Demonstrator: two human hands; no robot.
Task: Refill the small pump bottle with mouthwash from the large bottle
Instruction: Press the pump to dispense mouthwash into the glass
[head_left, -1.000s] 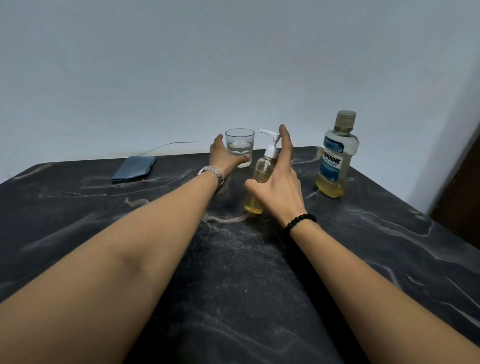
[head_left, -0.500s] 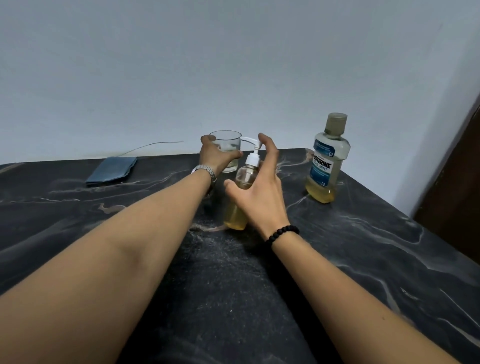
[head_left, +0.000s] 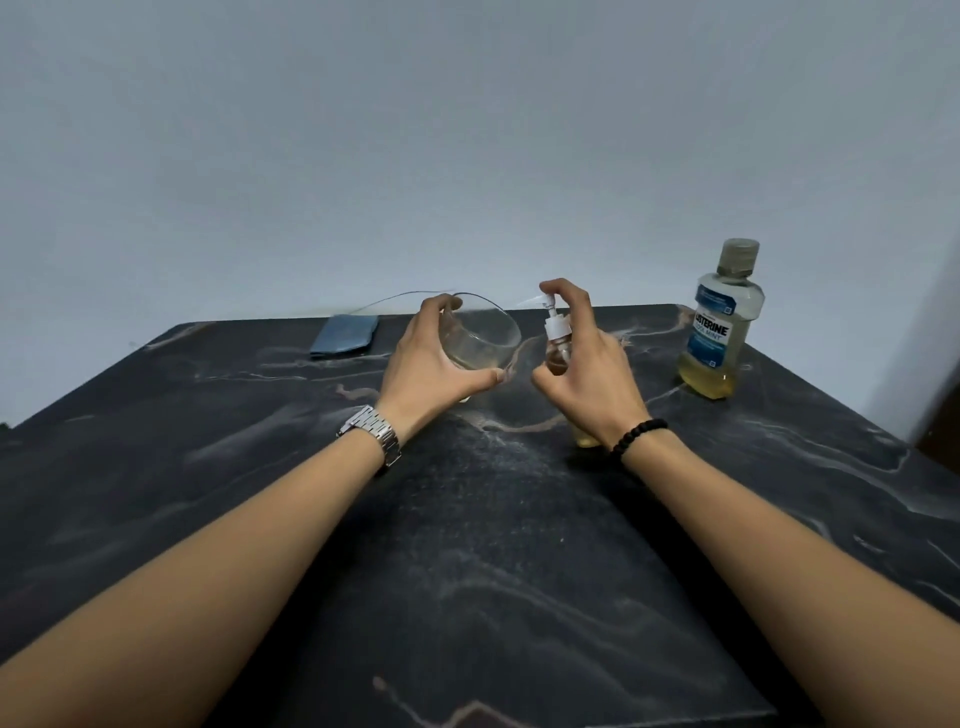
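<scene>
There is just one camera, worn on the person's head. It looks forward and a bit down over the dark, marble-patterned table (head_left: 493, 545) toward the plain grey wall (head_left: 467, 130) at the back. Both bare arms reach out from the bottom corners, so the view sits close behind them. The wide lens bends the table edges.

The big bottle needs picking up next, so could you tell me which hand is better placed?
Right hand, probably: the big bottle stands on its side, though it must first release the pump bottle.
</scene>
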